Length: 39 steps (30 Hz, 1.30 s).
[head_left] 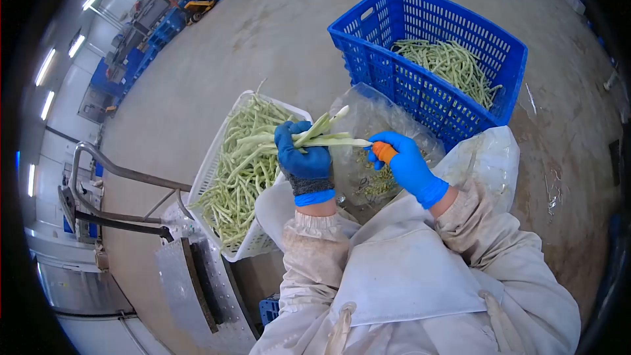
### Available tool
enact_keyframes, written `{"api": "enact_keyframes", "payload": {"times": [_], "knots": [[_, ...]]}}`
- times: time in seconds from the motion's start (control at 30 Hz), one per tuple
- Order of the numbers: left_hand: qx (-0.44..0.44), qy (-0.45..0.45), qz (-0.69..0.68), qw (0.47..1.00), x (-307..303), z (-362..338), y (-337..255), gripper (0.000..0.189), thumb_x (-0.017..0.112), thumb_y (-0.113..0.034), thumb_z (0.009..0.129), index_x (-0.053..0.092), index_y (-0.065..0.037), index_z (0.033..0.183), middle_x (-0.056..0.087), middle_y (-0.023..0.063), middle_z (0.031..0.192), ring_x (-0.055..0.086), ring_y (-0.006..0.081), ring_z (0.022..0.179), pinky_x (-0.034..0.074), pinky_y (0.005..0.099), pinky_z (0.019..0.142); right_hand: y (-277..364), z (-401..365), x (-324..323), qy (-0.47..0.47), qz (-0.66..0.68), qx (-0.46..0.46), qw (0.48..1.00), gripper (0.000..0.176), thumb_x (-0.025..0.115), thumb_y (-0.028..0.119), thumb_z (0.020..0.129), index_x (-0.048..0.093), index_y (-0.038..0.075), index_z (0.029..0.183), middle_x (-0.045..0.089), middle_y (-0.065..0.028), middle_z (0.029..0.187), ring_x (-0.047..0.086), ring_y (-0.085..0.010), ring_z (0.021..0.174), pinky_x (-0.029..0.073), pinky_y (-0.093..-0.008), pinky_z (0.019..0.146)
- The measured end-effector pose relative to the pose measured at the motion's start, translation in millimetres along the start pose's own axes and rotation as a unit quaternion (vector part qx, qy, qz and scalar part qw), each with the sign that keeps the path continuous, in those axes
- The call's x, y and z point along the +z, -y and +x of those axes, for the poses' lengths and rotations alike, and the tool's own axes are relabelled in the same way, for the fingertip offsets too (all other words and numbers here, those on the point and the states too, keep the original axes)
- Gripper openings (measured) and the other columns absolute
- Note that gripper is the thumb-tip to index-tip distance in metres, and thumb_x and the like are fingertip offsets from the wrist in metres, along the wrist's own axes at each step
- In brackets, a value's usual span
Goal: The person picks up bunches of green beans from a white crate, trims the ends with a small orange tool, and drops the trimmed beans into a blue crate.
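Observation:
My left hand (303, 154), in a blue glove with a dark grey cuff beneath, is closed around a small bunch of long, pale green beans (327, 139). The beans stick out to the right of the fist, some angled upward. My right hand (402, 163), also in a blue glove, pinches the tip of a bean at the right end of the bunch. An orange ribbed cover (383, 152), which looks like a finger cot, sits on one of its digits. Left of my hands, a white crate (209, 160) is heaped with more beans.
A blue slotted crate (420, 77) ahead to the right contains a pile of beans (448, 62). Between my knees lies a clear plastic bag (371, 115) with small green trimmings (380, 184). A metal cart with a tubular handle (125, 171) stands to the left.

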State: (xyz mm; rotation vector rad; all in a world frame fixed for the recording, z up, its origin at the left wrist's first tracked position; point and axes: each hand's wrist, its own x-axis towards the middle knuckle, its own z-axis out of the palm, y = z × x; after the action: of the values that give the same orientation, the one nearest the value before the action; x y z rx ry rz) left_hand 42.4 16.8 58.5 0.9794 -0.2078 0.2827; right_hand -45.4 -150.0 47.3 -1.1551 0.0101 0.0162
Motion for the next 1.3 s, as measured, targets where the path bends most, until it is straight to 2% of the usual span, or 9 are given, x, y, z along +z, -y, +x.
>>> {"api": "enact_keyframes", "payload": {"times": [0.07,0.13,0.3,0.37,0.4,0.5,0.77,1.17,1.3], "knots": [[-0.051,-0.036,-0.122,0.991,5,-3,5,0.008,0.051,-0.013,0.088,0.048,-0.006,0.088,0.051,0.0045,0.075,0.050,0.0130,0.071,0.044,0.0254,0.070,-11,4,-13,-0.074,-0.300,-0.101,0.946,0.016,0.053,0.009,0.084,0.061,0.006,0.098,0.063,-0.0137,0.081,0.060,-0.0207,0.069,0.047,-0.0321,0.063],[-0.116,-0.113,-0.153,0.975,12,-8,6,0.015,0.047,-0.021,0.092,0.048,-0.006,0.089,0.048,0.0032,0.073,0.049,0.0133,0.071,0.044,0.0274,0.073,-32,15,-37,-0.124,-0.312,-0.185,0.923,0.015,0.055,0.009,0.081,0.063,0.006,0.094,0.063,-0.0138,0.079,0.061,-0.0234,0.070,0.048,-0.0332,0.065],[-0.039,-0.076,-0.164,0.983,-21,14,-30,0.021,0.043,-0.023,0.093,0.049,-0.006,0.084,0.053,0.0049,0.077,0.051,0.0151,0.072,0.045,0.0300,0.073,-34,5,-181,-0.246,-0.426,-0.023,0.870,0.014,0.056,0.001,0.075,0.063,0.003,0.087,0.063,-0.0103,0.081,0.059,-0.0191,0.073,0.047,-0.0318,0.068],[-0.065,-0.021,-0.180,0.981,-16,11,-36,0.021,0.041,-0.022,0.094,0.050,-0.006,0.084,0.056,0.0065,0.082,0.055,0.0161,0.079,0.046,0.0328,0.076,-13,-3,-143,-0.184,-0.446,-0.196,0.854,0.014,0.057,0.000,0.076,0.063,0.004,0.088,0.062,-0.0107,0.085,0.058,-0.0185,0.078,0.046,-0.0305,0.070],[-0.122,-0.053,-0.291,0.948,-14,13,-34,0.013,0.053,-0.017,0.088,0.050,-0.004,0.088,0.056,0.0068,0.084,0.055,0.0232,0.088,0.040,0.0461,0.095,10,-8,-104,-0.133,-0.400,-0.177,0.890,0.013,0.056,0.000,0.079,0.063,0.003,0.089,0.062,-0.0083,0.087,0.057,-0.0162,0.082,0.046,-0.0294,0.074],[-0.171,-0.074,-0.440,0.879,3,9,-31,0.013,0.054,-0.015,0.087,0.050,-0.003,0.087,0.057,0.0069,0.086,0.055,0.0238,0.091,0.036,0.0489,0.100,62,-23,-12,0.064,-0.297,-0.179,0.936,0.014,0.060,0.005,0.080,0.064,0.004,0.094,0.062,-0.0099,0.088,0.058,-0.0187,0.079,0.046,-0.0306,0.071],[-0.116,0.114,-0.444,0.881,37,-16,-41,0.036,0.050,-0.023,0.089,0.050,-0.008,0.121,0.065,-0.0003,0.092,0.047,0.0257,0.118,0.010,0.0560,0.110,72,0,29,0.090,-0.275,-0.177,0.941,0.016,0.060,0.010,0.081,0.064,0.005,0.095,0.063,-0.0124,0.088,0.060,-0.0242,0.078,0.047,-0.0324,0.069],[-0.127,0.178,-0.308,0.926,30,-35,-11,0.045,0.047,-0.023,0.091,0.035,-0.014,0.133,0.062,0.0039,0.109,0.042,0.0300,0.123,0.015,0.0543,0.109,65,12,52,0.055,-0.380,-0.173,0.907,0.016,0.061,0.015,0.081,0.061,0.004,0.092,0.060,-0.0138,0.086,0.059,-0.0302,0.079,0.046,-0.0370,0.069],[-0.159,0.138,-0.207,0.956,23,-34,-11,0.045,0.046,-0.013,0.091,0.033,-0.013,0.134,0.060,0.0104,0.113,0.046,0.0290,0.119,0.033,0.0472,0.103,58,13,43,0.013,-0.437,-0.166,0.884,0.015,0.058,0.015,0.081,0.060,0.004,0.091,0.060,-0.0158,0.088,0.059,-0.0325,0.080,0.046,-0.0384,0.071]]}}
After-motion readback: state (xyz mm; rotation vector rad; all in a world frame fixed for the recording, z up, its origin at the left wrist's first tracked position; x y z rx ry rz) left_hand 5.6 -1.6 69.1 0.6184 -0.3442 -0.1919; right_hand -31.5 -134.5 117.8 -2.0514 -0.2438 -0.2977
